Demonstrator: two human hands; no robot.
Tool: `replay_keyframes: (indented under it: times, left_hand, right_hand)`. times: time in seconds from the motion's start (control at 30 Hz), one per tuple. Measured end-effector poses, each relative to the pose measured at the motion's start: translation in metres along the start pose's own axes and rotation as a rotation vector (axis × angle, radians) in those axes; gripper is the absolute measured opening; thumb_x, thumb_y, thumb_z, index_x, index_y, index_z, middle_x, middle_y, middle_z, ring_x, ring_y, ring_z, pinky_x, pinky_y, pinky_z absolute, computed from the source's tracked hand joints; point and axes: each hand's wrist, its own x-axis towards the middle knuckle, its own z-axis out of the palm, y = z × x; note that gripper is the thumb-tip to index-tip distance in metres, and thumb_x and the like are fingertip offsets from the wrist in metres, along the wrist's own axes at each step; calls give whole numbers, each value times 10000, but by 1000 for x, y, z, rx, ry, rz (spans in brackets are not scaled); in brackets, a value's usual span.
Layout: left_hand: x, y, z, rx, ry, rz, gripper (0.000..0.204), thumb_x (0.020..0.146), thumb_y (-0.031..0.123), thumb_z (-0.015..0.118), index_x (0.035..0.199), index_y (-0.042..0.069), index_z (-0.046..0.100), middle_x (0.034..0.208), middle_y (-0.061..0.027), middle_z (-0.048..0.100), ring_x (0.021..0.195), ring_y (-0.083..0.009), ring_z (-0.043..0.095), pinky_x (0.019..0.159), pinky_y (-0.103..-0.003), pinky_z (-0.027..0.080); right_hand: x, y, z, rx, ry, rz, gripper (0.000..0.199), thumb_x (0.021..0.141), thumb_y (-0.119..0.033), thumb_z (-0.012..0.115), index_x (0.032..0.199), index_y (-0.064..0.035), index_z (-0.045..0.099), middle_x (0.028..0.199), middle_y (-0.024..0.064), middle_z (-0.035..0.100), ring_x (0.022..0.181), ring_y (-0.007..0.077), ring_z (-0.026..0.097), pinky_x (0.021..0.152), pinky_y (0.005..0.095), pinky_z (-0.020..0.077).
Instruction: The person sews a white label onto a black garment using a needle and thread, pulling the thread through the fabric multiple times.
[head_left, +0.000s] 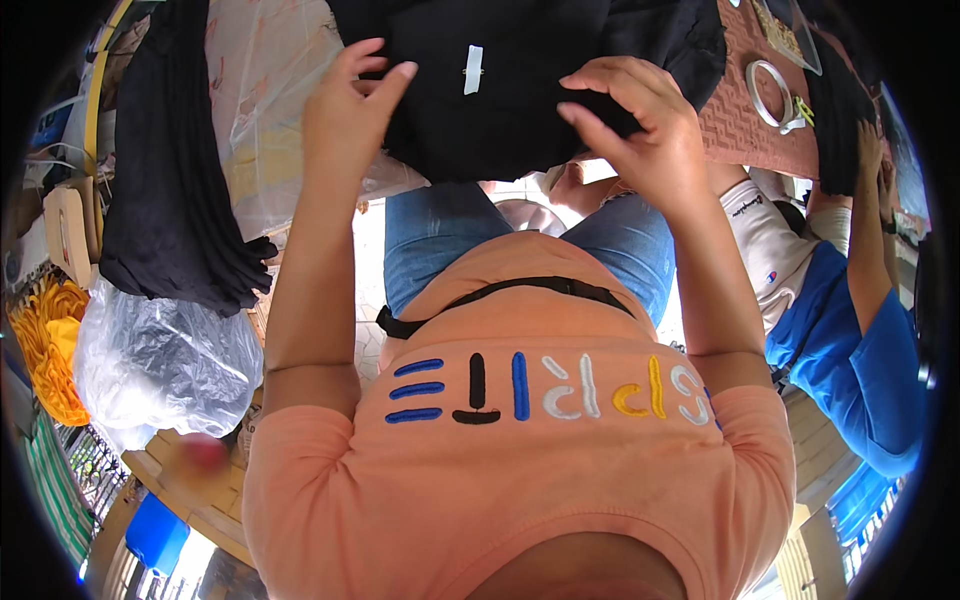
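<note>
**What are we looking at?**
"We have a black cloth (440,135) spread at the top centre, reaching down towards the person's lap. The tabletop (737,135) shows to its right, reddish-brown and patterned. Near the middle of the cloth, a narrow white strip (473,70) lies almost upright, with a tiny pale mark at either side."

**And the hands?**
"The left hand (350,95) is to the left of the strip, the right hand (640,110) to its right. The fingers of both are loosely curved and parted from the thumbs; we see nothing gripped. Whether they brush the cloth, we cannot tell."

**How far along do things seem?**
"We judge the strip to be in place, with the cloth around it fairly flat. Whether it is fastened, and what remains to be done, we cannot tell."

**Any containers?**
"At lower left we find a crumpled, clear plastic bag (165,350); its contents we cannot make out. At upper right, what looks like a clear container (806,42) has small pale-brown bits in it, too small to name. Just beside it lies a white ring (753,98); the tabletop shows through its opening."
</note>
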Motion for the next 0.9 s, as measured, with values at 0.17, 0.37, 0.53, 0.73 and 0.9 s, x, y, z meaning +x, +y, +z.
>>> replay_keyframes:
  times: [0.17,0.37,0.53,0.73,0.9]
  left_hand:
    - [-9,-6,-20,-7,75,168,321,818,172,703,1124,103,638,1011,-36,656,829,-114,606,734,-251,478]
    - [-62,35,30,-54,-342,494,432,714,156,773,1105,82,604,1013,-80,605,953,-202,593,850,-329,458]
    - [-69,37,66,131,-144,574,436,684,171,766,1068,86,578,1016,-80,598,953,-273,556,839,-380,432]
    - [-49,42,46,171,-108,611,370,713,215,772,1016,79,611,982,-73,606,943,-269,562,841,-364,431]
    - [-23,12,19,205,202,384,393,767,321,754,1001,29,636,1033,-115,626,940,-240,594,818,-336,462]
  right_hand:
    - [-10,-8,-12,-130,-284,-67,522,646,-272,796,1116,-133,618,1170,83,585,1112,289,534,991,426,394]
    - [-17,5,-3,-143,-299,-90,272,731,-187,725,951,-93,597,1153,81,587,1094,277,542,1018,448,378]
    - [-2,1,-17,-98,-222,-188,171,747,-158,703,841,-65,594,1041,59,624,996,258,586,974,429,414]
    - [12,-2,-36,-86,-297,-277,153,746,-141,696,804,-60,580,950,60,616,924,274,588,929,410,435]
    - [9,5,-40,-92,-342,-270,158,738,-128,700,793,-54,572,879,51,591,880,272,585,895,405,442]
